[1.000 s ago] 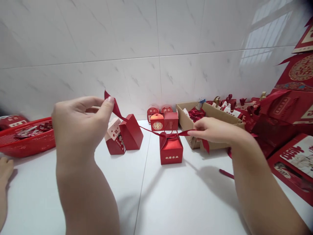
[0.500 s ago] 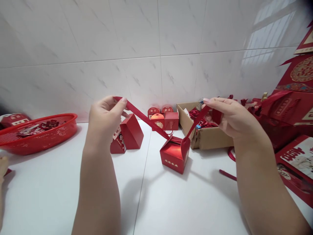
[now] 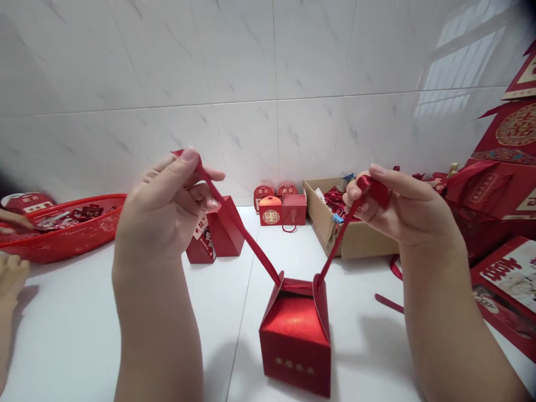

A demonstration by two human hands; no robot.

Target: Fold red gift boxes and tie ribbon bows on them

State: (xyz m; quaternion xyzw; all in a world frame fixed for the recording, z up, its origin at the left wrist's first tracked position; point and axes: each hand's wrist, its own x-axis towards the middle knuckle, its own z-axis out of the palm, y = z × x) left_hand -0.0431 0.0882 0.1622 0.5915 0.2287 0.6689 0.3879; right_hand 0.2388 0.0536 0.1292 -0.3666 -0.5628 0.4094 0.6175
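Observation:
A small red gift box [image 3: 295,346] with gold lettering stands on the white table, slightly turned. A red ribbon [image 3: 251,240] runs through the tops of its two side flaps. My left hand [image 3: 163,195] pinches one ribbon end between thumb and fingers, up and to the left of the box. With the other end, my right hand [image 3: 385,201] is closed, thumb over fingers, and a wider folded bit of ribbon shows in it. Both ribbon lengths slant down to the box in a V.
Behind my left hand stand red triangular boxes [image 3: 226,226]. Small red boxes [image 3: 293,209] sit by the tiled wall, beside a cardboard box [image 3: 368,240] of ribbons. Red packages [image 3: 494,178] pile up at right. At left, another person's hand [image 3: 12,279] is near a red basket [image 3: 104,223].
The red box has come closer to me and looks larger. My left hand has moved left and up, my right slightly right. The other person's hands have come further into view.

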